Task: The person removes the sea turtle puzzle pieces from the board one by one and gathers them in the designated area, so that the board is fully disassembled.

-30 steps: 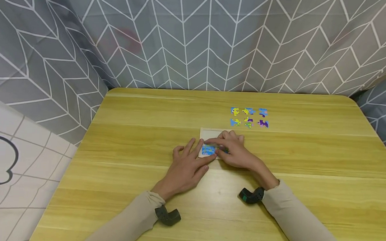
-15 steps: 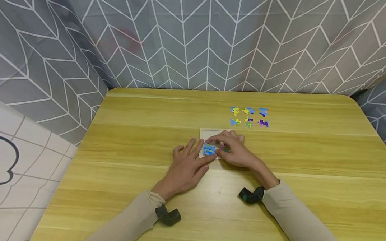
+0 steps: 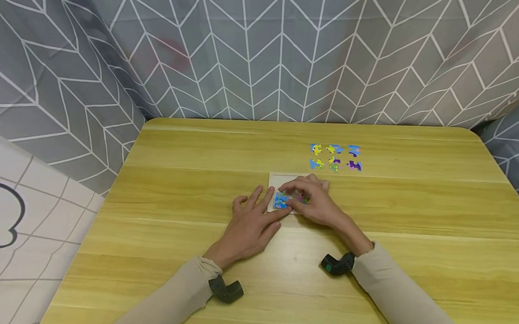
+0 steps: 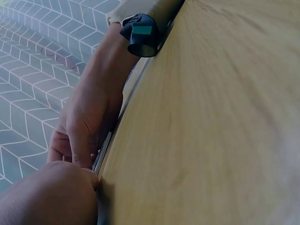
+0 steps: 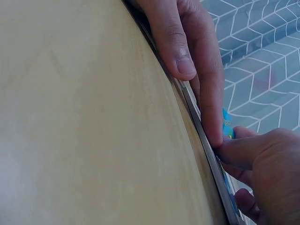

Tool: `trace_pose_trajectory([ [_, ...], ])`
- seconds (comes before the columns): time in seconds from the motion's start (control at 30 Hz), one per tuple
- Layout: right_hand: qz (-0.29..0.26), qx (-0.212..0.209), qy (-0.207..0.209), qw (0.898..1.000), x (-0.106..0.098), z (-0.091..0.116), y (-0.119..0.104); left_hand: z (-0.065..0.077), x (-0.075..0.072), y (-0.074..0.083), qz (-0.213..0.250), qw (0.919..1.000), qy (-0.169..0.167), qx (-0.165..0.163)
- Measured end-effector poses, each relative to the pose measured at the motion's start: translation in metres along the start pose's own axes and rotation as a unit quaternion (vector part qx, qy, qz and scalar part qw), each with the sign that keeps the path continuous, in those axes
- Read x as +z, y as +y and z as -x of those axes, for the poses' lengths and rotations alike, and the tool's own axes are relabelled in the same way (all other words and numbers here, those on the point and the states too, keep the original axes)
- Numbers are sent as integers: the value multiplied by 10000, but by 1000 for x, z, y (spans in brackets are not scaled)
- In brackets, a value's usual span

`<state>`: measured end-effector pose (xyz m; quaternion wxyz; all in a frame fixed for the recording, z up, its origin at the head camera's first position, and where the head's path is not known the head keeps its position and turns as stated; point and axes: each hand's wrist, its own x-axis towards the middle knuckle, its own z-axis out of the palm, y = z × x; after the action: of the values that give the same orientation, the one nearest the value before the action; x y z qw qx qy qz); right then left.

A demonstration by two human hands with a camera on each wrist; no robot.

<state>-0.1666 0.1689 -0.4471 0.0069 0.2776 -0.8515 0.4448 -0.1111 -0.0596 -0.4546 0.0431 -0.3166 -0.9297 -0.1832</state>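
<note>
A small pale puzzle tray (image 3: 280,183) lies on the table, with blue puzzle pieces (image 3: 279,200) along its near side. My left hand (image 3: 249,229) is spread at the tray's left and near edges, fingers mostly straight. Over the tray, my right hand (image 3: 314,199) pinches a blue puzzle piece between thumb and bent fingers. In the right wrist view, a blue piece (image 5: 227,123) stands up a little beyond the left hand's fingertip. More colourful pieces sit partly hidden under the right palm.
Behind the tray, several loose yellow, blue and purple puzzle pieces (image 3: 334,161) lie in two rows. The wooden table (image 3: 190,149) meets a grey patterned curtain (image 3: 264,56) at its far edge. Each wrist wears a black camera (image 3: 338,263).
The blue pieces have shifted slightly right and up from the tray's left rim. My right thumb has moved a little onto them, while the left hand stays in place.
</note>
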Motion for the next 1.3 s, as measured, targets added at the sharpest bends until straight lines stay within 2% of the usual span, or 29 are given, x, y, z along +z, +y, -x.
trace_pose_trajectory([
  [0.27,-1,-230,310,9993,3,0,4,0,1,0,71,9999,84,25],
  [0.7,20,-541,446,9975,6,0,6,0,1,-1,42,9999,104,55],
  [1.03,723,-1185,715,9877,8,-1,8,0,0,1,99,9999,49,15],
  [1.3,1183,-1421,821,9793,8,-2,8,0,0,1,89,10000,16,11],
])
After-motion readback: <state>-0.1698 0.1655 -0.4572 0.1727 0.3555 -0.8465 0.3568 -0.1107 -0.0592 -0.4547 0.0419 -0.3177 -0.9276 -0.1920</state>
